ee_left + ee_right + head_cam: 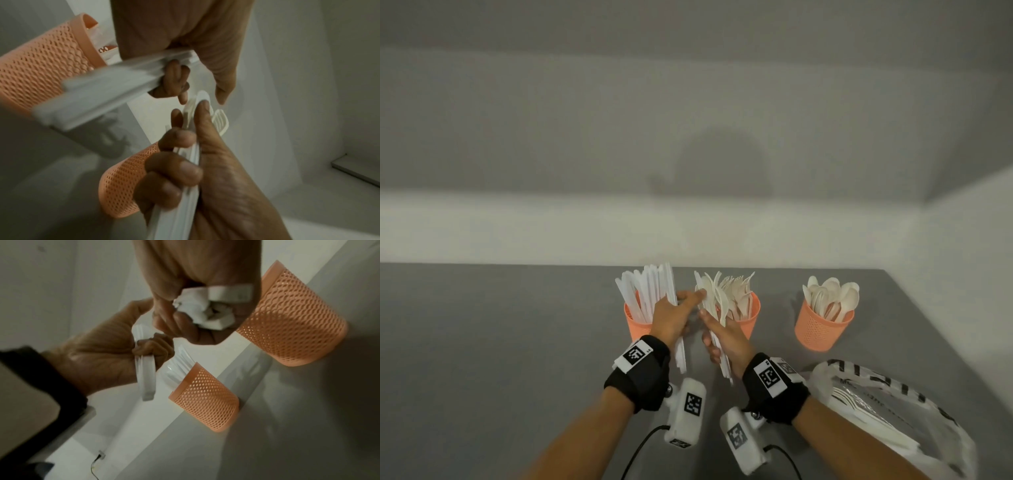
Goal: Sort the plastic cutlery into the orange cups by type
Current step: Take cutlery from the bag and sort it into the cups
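Both hands grip knife bundles: left hand (671, 317) beside the left cup (637, 323), right hand (724, 337) fanning its bundle (714, 308); a loose grip could spill knives.

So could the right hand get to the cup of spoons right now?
Probably yes for reach: the spoon cup stands on the right hand's side with bare table between them. But its grip is full with a mixed cutlery bundle, so it couldn't take anything.
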Demonstrator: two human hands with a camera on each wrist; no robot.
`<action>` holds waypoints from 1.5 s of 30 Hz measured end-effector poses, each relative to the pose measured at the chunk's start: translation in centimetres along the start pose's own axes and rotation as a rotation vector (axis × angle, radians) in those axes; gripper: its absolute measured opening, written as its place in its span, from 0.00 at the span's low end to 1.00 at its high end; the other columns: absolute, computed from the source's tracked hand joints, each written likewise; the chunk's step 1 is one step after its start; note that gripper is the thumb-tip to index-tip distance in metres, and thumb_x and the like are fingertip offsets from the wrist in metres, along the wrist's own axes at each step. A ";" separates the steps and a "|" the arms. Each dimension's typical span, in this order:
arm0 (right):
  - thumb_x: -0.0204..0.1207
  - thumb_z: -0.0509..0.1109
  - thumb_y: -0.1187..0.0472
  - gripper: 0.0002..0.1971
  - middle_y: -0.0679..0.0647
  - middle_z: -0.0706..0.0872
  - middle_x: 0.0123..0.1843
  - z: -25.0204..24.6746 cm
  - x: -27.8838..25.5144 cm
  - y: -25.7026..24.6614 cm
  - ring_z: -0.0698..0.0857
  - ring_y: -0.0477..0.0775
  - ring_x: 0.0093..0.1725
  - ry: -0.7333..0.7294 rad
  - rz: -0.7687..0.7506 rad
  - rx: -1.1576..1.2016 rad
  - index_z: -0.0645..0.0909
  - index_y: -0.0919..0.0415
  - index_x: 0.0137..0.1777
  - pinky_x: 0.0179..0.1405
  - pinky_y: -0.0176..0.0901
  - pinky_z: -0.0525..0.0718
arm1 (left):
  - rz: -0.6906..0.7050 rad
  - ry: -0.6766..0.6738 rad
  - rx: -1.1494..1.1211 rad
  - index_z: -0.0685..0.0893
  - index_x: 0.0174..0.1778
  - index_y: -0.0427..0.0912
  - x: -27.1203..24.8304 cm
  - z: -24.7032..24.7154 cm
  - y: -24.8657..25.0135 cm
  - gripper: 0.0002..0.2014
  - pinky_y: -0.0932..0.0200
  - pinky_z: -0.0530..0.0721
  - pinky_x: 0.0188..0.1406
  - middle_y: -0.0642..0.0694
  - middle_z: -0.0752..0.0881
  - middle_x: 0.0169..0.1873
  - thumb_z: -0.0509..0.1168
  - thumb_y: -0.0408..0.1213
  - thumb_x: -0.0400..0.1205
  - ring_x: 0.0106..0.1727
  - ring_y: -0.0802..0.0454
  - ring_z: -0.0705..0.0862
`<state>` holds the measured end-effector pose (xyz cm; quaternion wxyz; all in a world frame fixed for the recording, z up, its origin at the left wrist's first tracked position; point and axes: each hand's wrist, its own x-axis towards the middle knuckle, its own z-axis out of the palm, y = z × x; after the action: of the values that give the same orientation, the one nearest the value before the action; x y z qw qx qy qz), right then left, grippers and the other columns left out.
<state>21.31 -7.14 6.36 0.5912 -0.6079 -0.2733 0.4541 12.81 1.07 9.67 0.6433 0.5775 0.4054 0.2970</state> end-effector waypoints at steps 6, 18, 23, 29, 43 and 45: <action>0.81 0.62 0.47 0.13 0.50 0.74 0.19 0.4 0.1 -0.1 0.68 0.45 0.15 0.005 -0.026 -0.011 0.79 0.56 0.55 0.13 0.32 0.65 | 0.031 0.107 0.081 0.83 0.53 0.35 0.1 0.7 0.1 0.09 0.53 0.83 0.54 0.39 0.88 0.44 0.66 0.35 0.79 0.46 0.45 0.86; 0.82 0.63 0.53 0.09 0.45 0.83 0.26 -0.1 0.7 0.3 0.82 0.38 0.22 0.127 -0.107 -0.025 0.81 0.57 0.53 0.25 0.31 0.78 | 0.178 0.242 0.162 0.78 0.51 0.35 -0.1 1.9 0.1 0.05 0.59 0.76 0.46 0.41 0.83 0.42 0.62 0.31 0.82 0.45 0.46 0.81; 0.83 0.62 0.53 0.13 0.48 0.87 0.38 0.3 0.7 0.6 0.87 0.39 0.34 0.104 -0.116 -0.032 0.81 0.60 0.59 0.35 0.31 0.82 | 0.111 0.199 0.119 0.78 0.46 0.37 -0.2 2.2 -0.2 0.03 0.54 0.80 0.47 0.39 0.84 0.41 0.62 0.33 0.82 0.45 0.41 0.84; 0.82 0.62 0.52 0.12 0.52 0.81 0.26 0.1 1.0 -0.1 0.77 0.44 0.19 0.145 -0.029 -0.051 0.75 0.62 0.53 0.18 0.35 0.74 | 0.059 0.289 -0.070 0.74 0.27 0.42 1.2 -0.3 1.4 0.21 0.56 0.76 0.35 0.48 0.76 0.23 0.54 0.43 0.87 0.26 0.52 0.75; 0.85 0.53 0.48 0.16 0.46 0.68 0.17 -0.8 1.7 -1.9 0.63 0.40 0.13 -0.086 0.198 0.162 0.77 0.58 0.52 0.11 0.31 0.61 | 0.393 0.457 -0.016 0.73 0.27 0.36 5.2 -4.0 5.2 0.24 0.69 0.77 0.22 0.41 0.73 0.20 0.61 0.51 0.82 0.19 0.55 0.75; 0.85 0.53 0.48 0.16 0.46 0.69 0.18 -0.9 1.7 -1.9 0.64 0.40 0.13 -0.091 0.206 0.157 0.78 0.57 0.52 0.12 0.30 0.62 | 0.395 0.434 0.006 0.76 0.31 0.33 5.4 -3.8 3.6 0.22 0.75 0.76 0.21 0.40 0.75 0.22 0.61 0.49 0.82 0.23 0.51 0.76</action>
<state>23.22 -5.76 7.76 0.5742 -0.5635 -0.1997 0.5594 12.56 8.15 12.26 0.4696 0.5701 0.4141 0.5319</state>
